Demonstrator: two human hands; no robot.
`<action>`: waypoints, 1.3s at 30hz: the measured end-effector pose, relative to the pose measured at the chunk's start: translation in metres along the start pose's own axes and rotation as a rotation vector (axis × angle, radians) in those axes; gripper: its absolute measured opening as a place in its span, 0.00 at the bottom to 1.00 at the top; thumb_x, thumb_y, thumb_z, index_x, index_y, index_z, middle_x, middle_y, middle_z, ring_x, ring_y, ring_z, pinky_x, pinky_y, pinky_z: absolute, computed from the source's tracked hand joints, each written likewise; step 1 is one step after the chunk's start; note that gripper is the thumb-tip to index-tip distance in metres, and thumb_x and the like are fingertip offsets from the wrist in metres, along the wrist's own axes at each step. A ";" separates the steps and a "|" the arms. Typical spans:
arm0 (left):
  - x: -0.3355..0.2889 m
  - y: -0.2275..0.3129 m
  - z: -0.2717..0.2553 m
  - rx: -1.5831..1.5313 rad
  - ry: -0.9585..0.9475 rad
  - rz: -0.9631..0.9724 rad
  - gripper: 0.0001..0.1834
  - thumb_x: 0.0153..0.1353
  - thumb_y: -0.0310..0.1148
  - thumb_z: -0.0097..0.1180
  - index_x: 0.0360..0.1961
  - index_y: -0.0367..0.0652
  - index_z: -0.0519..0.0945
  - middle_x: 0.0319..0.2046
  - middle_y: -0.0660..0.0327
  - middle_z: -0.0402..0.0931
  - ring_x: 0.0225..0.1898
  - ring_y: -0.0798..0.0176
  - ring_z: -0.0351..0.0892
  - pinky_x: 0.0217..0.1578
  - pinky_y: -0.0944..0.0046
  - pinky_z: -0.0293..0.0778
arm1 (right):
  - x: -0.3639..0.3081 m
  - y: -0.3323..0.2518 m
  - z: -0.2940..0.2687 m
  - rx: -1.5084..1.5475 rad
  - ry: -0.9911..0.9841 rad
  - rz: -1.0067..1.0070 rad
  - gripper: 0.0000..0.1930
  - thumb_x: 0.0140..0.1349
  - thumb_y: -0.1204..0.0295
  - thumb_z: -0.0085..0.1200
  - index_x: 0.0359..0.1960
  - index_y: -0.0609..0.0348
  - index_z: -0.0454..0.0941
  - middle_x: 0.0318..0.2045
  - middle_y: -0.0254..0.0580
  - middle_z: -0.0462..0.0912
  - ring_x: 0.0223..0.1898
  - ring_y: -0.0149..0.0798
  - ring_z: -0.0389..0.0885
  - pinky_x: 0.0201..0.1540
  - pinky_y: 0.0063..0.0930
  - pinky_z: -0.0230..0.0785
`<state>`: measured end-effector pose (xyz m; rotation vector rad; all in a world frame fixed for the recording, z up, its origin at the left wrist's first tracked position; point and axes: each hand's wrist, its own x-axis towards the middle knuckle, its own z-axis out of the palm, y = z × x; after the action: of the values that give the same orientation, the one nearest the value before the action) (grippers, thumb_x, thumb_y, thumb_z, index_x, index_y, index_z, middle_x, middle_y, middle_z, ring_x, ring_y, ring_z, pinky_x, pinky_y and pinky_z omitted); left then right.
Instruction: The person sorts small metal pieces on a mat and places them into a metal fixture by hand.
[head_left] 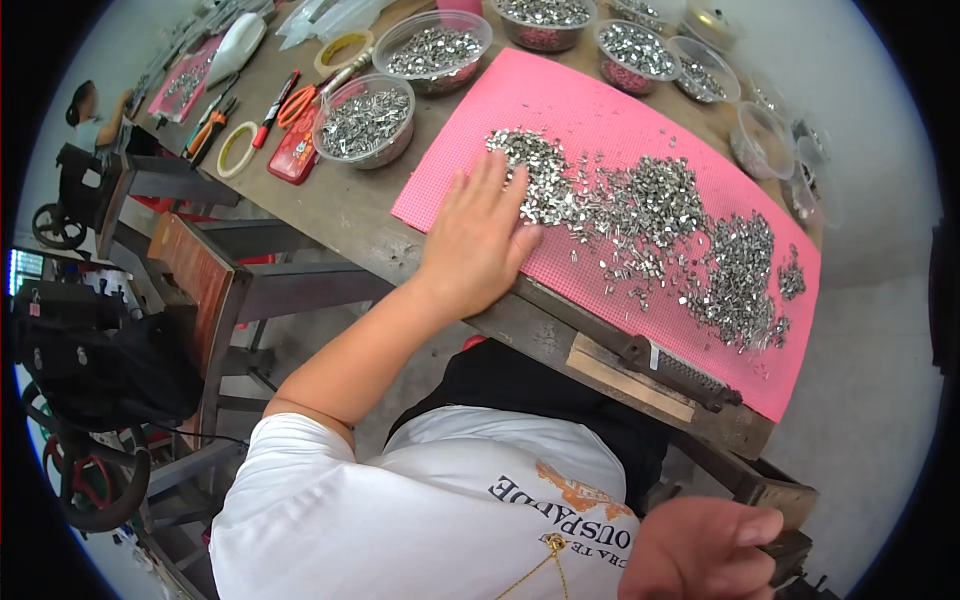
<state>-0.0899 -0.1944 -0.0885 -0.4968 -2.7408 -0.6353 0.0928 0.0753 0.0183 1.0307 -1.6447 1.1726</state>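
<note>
Has the fingers [490, 180] of the left hand [475, 235] stretched nearly straight, side by side with narrow gaps, with thumb held out to the right and palm turned down over the near left part of a pink mat [455, 150]. Meets, at the fingertips, the left margin of the leftmost heap of small silvery metal pieces [540, 185]; grips nothing visible, though cannot tell what lies beneath the palm. Holds the right hand [700, 550] at the lower right, close to the camera and well apart from the mat, with fingers curled inward; cannot tell whether closed around anything. Across the mat, rightward from the left thumb, more of the same pieces in loose, joined heaps, plus a small separate cluster near the right edge. Short, flat-faced and shiny, glinting in places, too small to make out singly. Beneath them, a fine grid texture over soft pink. Beyond and left of the mat, round clear plastic bowls [390, 152] heaped with similar silvery bits. Farther left on the worn grey-brown table [285, 190], a glossy flat red case [292, 160] and a slim red marker [277, 108]. Along the near edge, a dark, rough-surfaced metal bar [690, 372] beside a pale wooden strip [630, 380].
</note>
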 end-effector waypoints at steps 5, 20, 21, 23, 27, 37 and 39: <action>-0.003 0.001 0.001 -0.160 -0.059 0.205 0.28 0.72 0.37 0.56 0.72 0.42 0.72 0.75 0.49 0.65 0.76 0.42 0.61 0.75 0.40 0.56 | 0.026 0.058 0.047 -0.170 -0.505 0.286 0.21 0.51 0.81 0.58 0.50 0.61 0.79 0.50 0.50 0.83 0.45 0.51 0.85 0.53 0.46 0.65; -0.006 -0.040 -0.013 -0.221 0.185 0.167 0.16 0.64 0.28 0.63 0.53 0.43 0.88 0.56 0.55 0.86 0.60 0.51 0.84 0.68 0.43 0.70 | 0.008 0.187 0.125 -0.449 -0.969 0.294 0.27 0.63 0.80 0.50 0.65 0.65 0.76 0.67 0.52 0.77 0.69 0.50 0.74 0.74 0.50 0.58; -0.007 -0.040 -0.014 -0.219 0.182 0.158 0.16 0.64 0.28 0.63 0.53 0.43 0.88 0.56 0.55 0.86 0.60 0.51 0.84 0.68 0.43 0.70 | 0.008 0.183 0.124 -0.443 -0.989 0.299 0.27 0.63 0.80 0.50 0.65 0.65 0.76 0.67 0.52 0.77 0.69 0.51 0.74 0.75 0.50 0.58; -0.007 -0.040 -0.015 -0.232 0.219 0.104 0.14 0.63 0.27 0.64 0.50 0.42 0.89 0.53 0.56 0.87 0.57 0.51 0.86 0.68 0.43 0.72 | 0.007 0.176 0.116 -0.438 -1.004 0.303 0.26 0.63 0.79 0.49 0.65 0.66 0.77 0.67 0.53 0.78 0.68 0.51 0.75 0.75 0.51 0.58; -0.006 -0.038 -0.015 -0.237 0.258 0.077 0.12 0.62 0.26 0.65 0.47 0.41 0.90 0.51 0.54 0.88 0.54 0.51 0.87 0.66 0.46 0.74 | 0.009 0.158 0.099 -0.426 -1.038 0.341 0.26 0.60 0.79 0.52 0.62 0.68 0.79 0.64 0.55 0.79 0.67 0.53 0.77 0.75 0.52 0.59; -0.007 -0.039 -0.015 -0.270 0.374 -0.020 0.10 0.59 0.23 0.67 0.43 0.38 0.90 0.47 0.52 0.89 0.48 0.52 0.89 0.56 0.57 0.81 | 0.007 0.140 0.083 -0.395 -0.998 0.406 0.22 0.55 0.84 0.57 0.53 0.63 0.85 0.59 0.52 0.84 0.62 0.52 0.82 0.73 0.55 0.62; -0.006 -0.036 -0.019 -0.317 0.345 -0.081 0.10 0.57 0.22 0.68 0.42 0.39 0.90 0.47 0.54 0.88 0.47 0.53 0.89 0.52 0.59 0.81 | 0.005 0.140 0.083 -0.388 -0.952 0.406 0.20 0.54 0.84 0.59 0.51 0.63 0.86 0.56 0.50 0.85 0.60 0.51 0.83 0.72 0.55 0.63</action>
<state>-0.0942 -0.2353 -0.0873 -0.3078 -2.3542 -1.0763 -0.0545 0.0259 -0.0312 1.0902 -2.7927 0.5273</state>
